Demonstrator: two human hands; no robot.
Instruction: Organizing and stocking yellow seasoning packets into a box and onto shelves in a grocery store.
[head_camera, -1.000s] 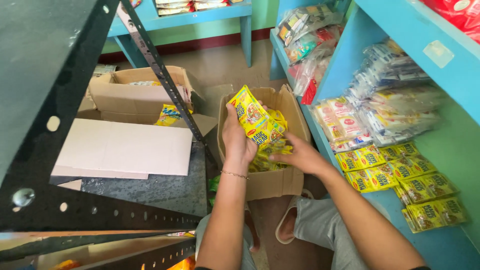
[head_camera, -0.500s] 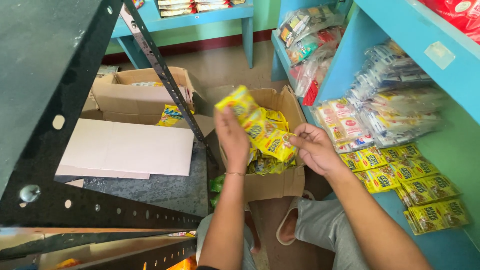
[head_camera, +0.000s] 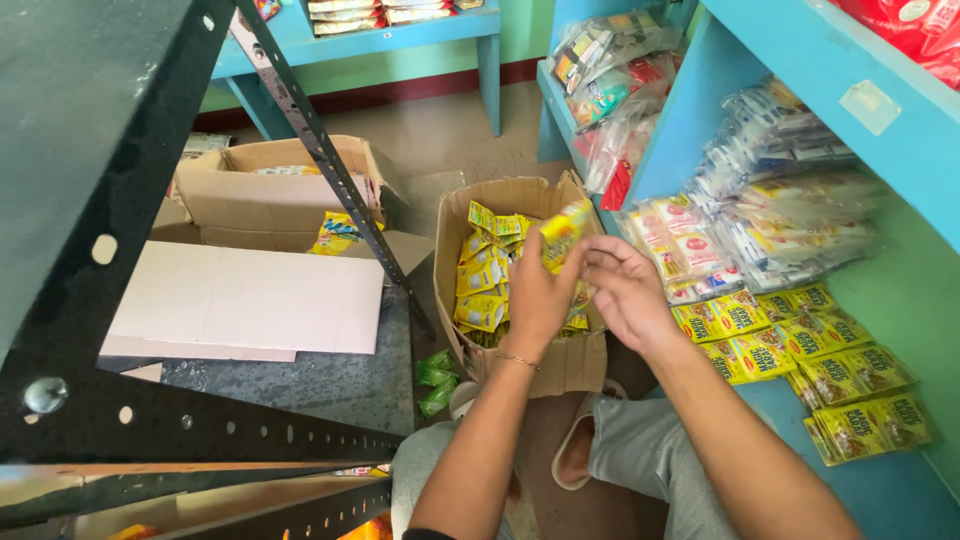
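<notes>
Blue shelves (head_camera: 800, 50) line the right wall of a small shop, and a concrete floor is seen beyond them. At the middle of the view an open cardboard box (head_camera: 520, 360) stands on the floor, filled with yellow sachet strips (head_camera: 482, 285). A strip of yellow sachets (head_camera: 562, 232) is held above the box by the left hand (head_camera: 540, 300), whose fingers are closed round its lower end (a thin bracelet is worn at that wrist). The right hand (head_camera: 625, 290) is raised just beside it, fingers curled and thumb near the strip; whether the strip is actually pinched by it cannot be told. On the lower blue shelf to the right, rows of yellow packets (head_camera: 800, 365) are laid flat, with red-and-white packets (head_camera: 680, 235) and clear bagged goods (head_camera: 790, 190) stacked behind them. To the left, a second cardboard box (head_camera: 270, 195) sits open behind a flat white board (head_camera: 245, 300), and a dark perforated metal frame (head_camera: 150, 420) crosses the foreground. Green packets (head_camera: 435, 380) lie on the floor by the box's near corner.
</notes>
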